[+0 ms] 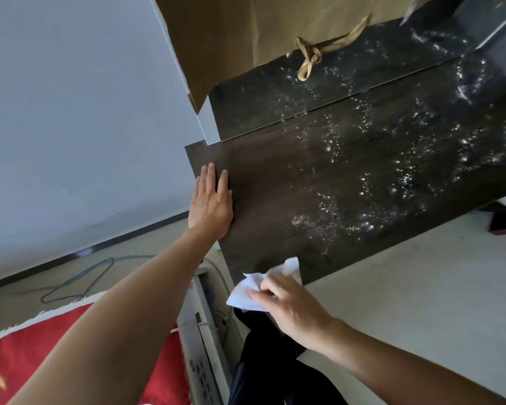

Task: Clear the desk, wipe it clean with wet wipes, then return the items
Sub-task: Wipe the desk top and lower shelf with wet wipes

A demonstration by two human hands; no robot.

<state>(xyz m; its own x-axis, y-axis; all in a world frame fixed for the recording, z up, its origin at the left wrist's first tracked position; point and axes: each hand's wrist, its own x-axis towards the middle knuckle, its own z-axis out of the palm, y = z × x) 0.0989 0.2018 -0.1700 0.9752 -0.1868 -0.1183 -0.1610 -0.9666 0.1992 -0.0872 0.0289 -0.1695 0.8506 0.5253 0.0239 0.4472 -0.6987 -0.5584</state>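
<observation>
The dark wooden desk fills the middle of the view, its top speckled with wet droplets and streaks. My left hand lies flat with straight fingers on the desk's left edge. My right hand pinches a crumpled white wet wipe at the desk's near corner, where the wipe overlaps the edge. Behind the desk top, a glossy dark raised panel also carries droplets.
A brown paper bag with a knotted handle stands at the back on the raised panel. Below left are a red cloth, a cable on the floor and a white unit. Pale floor lies to the right.
</observation>
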